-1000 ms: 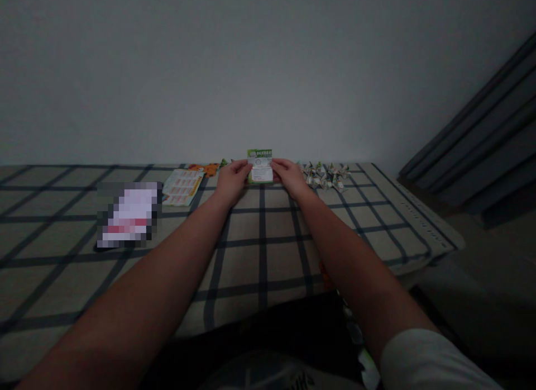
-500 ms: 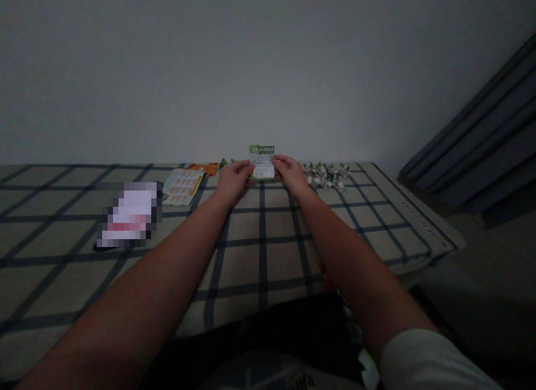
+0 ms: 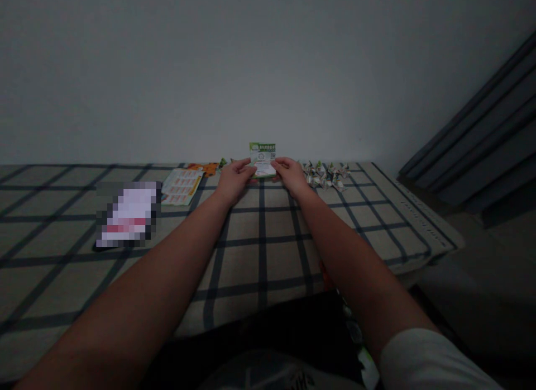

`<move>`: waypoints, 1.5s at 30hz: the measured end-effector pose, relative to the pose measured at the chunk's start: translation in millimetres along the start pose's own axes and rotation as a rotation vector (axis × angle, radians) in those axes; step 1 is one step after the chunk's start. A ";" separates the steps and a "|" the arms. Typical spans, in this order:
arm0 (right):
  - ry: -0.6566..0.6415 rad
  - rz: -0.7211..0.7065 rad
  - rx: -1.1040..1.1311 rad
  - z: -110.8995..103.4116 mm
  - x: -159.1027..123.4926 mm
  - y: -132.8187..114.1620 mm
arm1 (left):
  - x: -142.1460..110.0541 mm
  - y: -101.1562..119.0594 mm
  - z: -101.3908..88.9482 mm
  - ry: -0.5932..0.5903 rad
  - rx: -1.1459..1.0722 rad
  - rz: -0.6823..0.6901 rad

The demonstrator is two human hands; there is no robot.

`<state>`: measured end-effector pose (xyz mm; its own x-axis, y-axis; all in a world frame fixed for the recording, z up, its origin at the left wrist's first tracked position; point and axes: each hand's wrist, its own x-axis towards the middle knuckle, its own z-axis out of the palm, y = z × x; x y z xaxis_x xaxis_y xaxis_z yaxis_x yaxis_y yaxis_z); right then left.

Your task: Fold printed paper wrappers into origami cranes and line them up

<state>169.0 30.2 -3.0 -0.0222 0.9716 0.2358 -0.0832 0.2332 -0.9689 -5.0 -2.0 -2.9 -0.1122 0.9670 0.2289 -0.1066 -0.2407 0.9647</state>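
Right hand (image 3: pixel 292 175) pinches printed paper (image 3: pixel 262 154) near crinkled pieces (image 3: pixel 324 179).

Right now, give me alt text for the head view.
The left hand and right hand hold a green-and-white printed paper between them, near the far edge of a checked cloth. Left of them lie a printed sheet and a pixelated object; to the right, small pale pieces.

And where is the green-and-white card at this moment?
In the head view, the green-and-white card is near the middle, held between the left hand and the right hand; a cluster of small pale pieces lies just right of them.
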 end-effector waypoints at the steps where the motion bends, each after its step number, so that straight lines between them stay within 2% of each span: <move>1: -0.002 0.009 0.010 0.4 -0.6 -0.3 | 1.2 -0.7 -0.3 0.009 0.001 0.003; 6: -0.064 0.065 0.046 2.0 -5.1 -3.4 | 8.8 -5.9 -3.2 0.059 -0.051 0.031; 15: -0.033 0.065 0.019 2.6 -7.5 -9.3 | 7.4 -6.1 -2.6 0.044 -0.037 0.058; 21: -0.104 0.092 0.022 3.2 -8.6 -7.4 | 9.8 -5.8 -4.3 0.105 -0.034 0.054; 25: -0.101 0.125 0.010 3.7 -10.3 -8.8 | 10.1 -5.1 -5.1 0.113 0.001 0.064; 31: -0.170 0.196 0.040 4.0 -15.7 -15.0 | 11.2 -4.4 -5.4 0.095 -0.025 0.105; 34: -0.158 0.173 0.077 3.7 -13.5 -12.6 | 11.1 -5.6 -6.9 0.071 -0.006 0.118; 39: -0.053 0.061 0.112 2.8 -5.6 -5.9 | 8.6 -7.8 -6.9 -0.012 0.121 0.118; 45: -0.080 0.065 0.044 2.0 -5.9 -5.8 | 7.0 -5.9 -3.1 0.012 -0.015 0.046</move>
<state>167.6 23.1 1.4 -0.1085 0.9778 0.1793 -0.1229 0.1657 -0.9785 -8.2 5.9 -7.4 -0.1294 0.9537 0.2715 -0.1161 -0.2865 0.9510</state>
